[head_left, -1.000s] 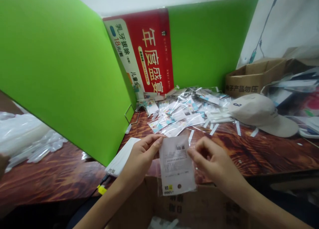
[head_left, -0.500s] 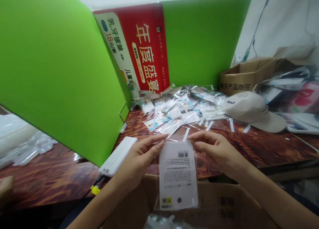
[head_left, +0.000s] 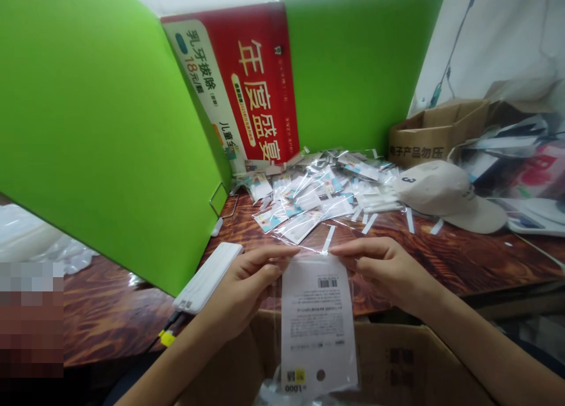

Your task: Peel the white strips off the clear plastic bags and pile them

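Head view, 1 item in hand: a clear packet with a white printed card inside, barcode near its top, hanging upright over an open carton just below the grip. Left hand: thumb and forefinger pressed together on the packet's top left corner, pinching the clear flap. Right hand: fingertips closed on the top right corner, likewise pinching the flap. Change noted against the picture of 1.0 s ago: the right hand then sat lower, beside the card's edge; it is now level with the left along the top strip, and the packet hangs lower and straighter, its foot nearer the carton's mouth. Judgement: work has passed from steadying the card to closing or smoothing the top flap, with both pinches on the seal line. Beyond the grip, on the wooden table: a heap of like packets with loose white strips among them. Left of the grip: a white power bank, touching the green divider. Right and beyond: a beige cap, well apart from the hands.
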`<state>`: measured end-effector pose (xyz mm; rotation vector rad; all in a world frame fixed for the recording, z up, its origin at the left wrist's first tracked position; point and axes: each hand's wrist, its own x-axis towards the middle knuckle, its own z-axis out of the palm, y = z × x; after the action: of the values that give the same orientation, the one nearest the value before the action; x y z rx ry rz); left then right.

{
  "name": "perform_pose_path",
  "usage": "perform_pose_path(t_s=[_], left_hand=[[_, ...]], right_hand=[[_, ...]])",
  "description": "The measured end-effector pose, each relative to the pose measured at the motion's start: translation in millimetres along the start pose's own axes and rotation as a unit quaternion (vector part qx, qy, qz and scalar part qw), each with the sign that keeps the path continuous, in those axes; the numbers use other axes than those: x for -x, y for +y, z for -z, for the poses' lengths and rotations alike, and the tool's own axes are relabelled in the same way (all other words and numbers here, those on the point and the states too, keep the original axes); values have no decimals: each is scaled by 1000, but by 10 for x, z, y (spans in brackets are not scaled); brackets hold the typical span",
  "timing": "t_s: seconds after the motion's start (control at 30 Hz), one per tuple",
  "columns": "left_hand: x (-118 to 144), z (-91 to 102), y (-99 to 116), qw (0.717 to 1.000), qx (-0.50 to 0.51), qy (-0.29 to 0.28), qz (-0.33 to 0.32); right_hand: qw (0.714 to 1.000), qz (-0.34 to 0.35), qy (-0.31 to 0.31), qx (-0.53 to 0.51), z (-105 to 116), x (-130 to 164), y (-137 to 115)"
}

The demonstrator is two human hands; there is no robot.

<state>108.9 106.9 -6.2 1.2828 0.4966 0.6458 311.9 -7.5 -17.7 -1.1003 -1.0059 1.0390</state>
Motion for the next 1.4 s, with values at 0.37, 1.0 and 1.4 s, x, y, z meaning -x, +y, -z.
perform_pose_path(t_s=[0.37, 1.0, 1.4], left_hand=[[34, -56, 72, 999, -35, 18, -9], [-28, 75, -65, 995, 22, -79, 48], [96, 32, -63, 931, -245, -244, 114]], right_hand=[[999, 18, -25, 13, 52, 44, -89], [996, 76, 3, 36, 154, 38, -62], [934, 173, -4, 313, -48, 4, 33]])
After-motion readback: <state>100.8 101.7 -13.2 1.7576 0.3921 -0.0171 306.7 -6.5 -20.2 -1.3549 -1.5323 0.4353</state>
